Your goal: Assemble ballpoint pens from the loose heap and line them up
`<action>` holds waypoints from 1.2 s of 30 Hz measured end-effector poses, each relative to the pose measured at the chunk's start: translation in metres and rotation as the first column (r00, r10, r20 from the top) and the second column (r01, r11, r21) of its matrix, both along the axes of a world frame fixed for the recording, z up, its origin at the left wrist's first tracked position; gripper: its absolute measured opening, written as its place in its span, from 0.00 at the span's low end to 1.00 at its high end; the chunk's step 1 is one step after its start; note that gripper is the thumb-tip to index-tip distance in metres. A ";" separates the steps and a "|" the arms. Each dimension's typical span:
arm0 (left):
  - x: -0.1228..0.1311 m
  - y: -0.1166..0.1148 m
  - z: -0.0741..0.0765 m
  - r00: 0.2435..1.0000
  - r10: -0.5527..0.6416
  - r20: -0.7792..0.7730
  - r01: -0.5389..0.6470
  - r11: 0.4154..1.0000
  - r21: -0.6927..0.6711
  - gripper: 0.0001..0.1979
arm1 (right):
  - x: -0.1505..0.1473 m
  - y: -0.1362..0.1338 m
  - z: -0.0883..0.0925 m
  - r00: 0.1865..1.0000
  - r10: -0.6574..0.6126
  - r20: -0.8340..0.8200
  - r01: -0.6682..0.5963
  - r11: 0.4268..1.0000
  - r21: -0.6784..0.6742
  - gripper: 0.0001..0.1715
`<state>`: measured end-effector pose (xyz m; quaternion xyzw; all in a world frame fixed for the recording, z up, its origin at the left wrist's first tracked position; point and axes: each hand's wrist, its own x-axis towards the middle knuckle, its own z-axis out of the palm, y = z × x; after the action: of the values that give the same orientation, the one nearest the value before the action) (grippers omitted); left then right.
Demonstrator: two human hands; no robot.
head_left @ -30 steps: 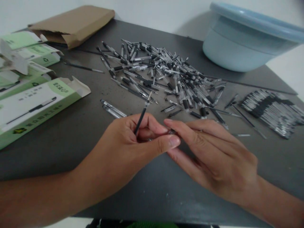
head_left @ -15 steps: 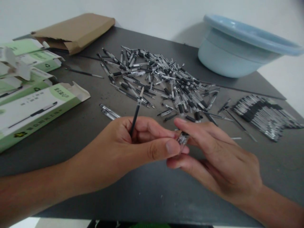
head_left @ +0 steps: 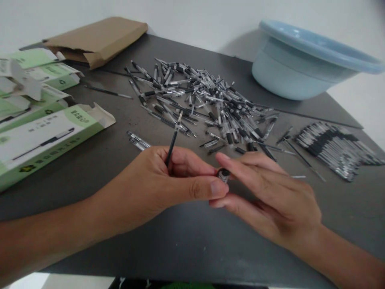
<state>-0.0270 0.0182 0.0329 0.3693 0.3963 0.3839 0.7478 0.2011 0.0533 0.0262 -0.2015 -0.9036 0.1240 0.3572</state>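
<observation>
My left hand (head_left: 156, 184) is closed around a thin black pen refill (head_left: 173, 138) that sticks up and away from the fist. Its thumb and fingertips also pinch a small clear-and-black pen part (head_left: 223, 174). My right hand (head_left: 270, 196) meets it there, with its forefinger and thumb closed on the same small part and the other fingers stretched out. Both hands hover over the dark grey table (head_left: 186, 241), just in front of a big loose heap of pens and pen parts (head_left: 204, 98).
A neat row of assembled pens (head_left: 337, 146) lies at the right. A pale blue basin (head_left: 303, 64) stands at the back right. Green-and-white pen boxes (head_left: 45, 136) lie at the left, with a brown cardboard sleeve (head_left: 96, 38) behind them. Two clear barrels (head_left: 137, 140) lie near my left hand.
My right hand's fingers have shifted on the small pen part between the fingertips, which now shows its dark end. The left hand and refill stay nearly still.
</observation>
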 end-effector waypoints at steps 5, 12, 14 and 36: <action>0.000 0.000 -0.007 0.996 0.019 -0.092 -0.020 1.000 -0.001 0.06 | 0.003 0.002 0.006 0.992 -0.101 0.073 0.087 0.981 0.173 0.25; 0.003 -0.001 -0.010 0.977 -0.032 -0.213 0.026 0.999 -0.030 0.06 | 0.010 0.009 0.002 0.960 -0.125 0.249 0.037 0.943 0.332 0.26; 0.005 -0.001 -0.011 0.973 -0.050 -0.226 0.040 0.998 -0.046 0.07 | 0.009 0.009 0.001 0.952 -0.101 0.289 -0.002 0.943 0.333 0.26; -0.003 -0.004 -0.017 0.902 -0.140 -0.409 0.164 0.986 0.023 0.07 | 0.000 -0.002 -0.006 0.889 -0.074 0.452 -0.041 0.970 0.240 0.32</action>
<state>-0.0301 0.0146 0.0155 0.4919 0.5017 0.2506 0.6660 0.2007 0.0515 0.0202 -0.1875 -0.9687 -0.0416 0.1571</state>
